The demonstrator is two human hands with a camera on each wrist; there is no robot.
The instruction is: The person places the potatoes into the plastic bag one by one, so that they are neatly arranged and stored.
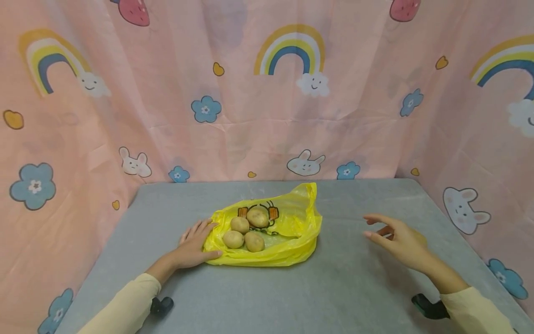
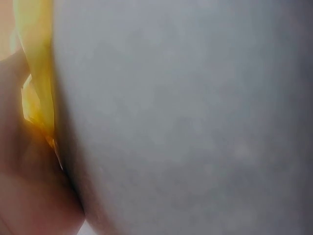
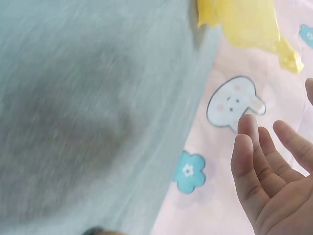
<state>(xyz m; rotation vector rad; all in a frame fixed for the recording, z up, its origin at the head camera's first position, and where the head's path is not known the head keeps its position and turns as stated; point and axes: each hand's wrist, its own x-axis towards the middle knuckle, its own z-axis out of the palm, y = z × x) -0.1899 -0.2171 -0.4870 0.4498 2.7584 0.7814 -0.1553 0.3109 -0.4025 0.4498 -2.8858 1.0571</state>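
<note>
A yellow plastic bag (image 1: 288,253) lies on its side on the grey table, its mouth spread toward the right. Several potatoes (image 1: 255,242) sit together in its left part, over an orange and black print. My left hand (image 1: 192,246) rests against the bag's left end, fingers extended along it and thumb on the near edge. In the left wrist view, a strip of the yellow bag (image 2: 41,63) touches that hand, mostly cut off. My right hand (image 1: 398,241) hovers right of the bag, apart from it, with loosely bent fingers and nothing held.
The grey table (image 1: 333,297) ends at the back and sides against a pink curtain (image 1: 250,148) printed with rainbows, rabbits and flowers. A dark strap end (image 1: 162,306) shows by the left wrist, and another (image 1: 429,306) by the right wrist.
</note>
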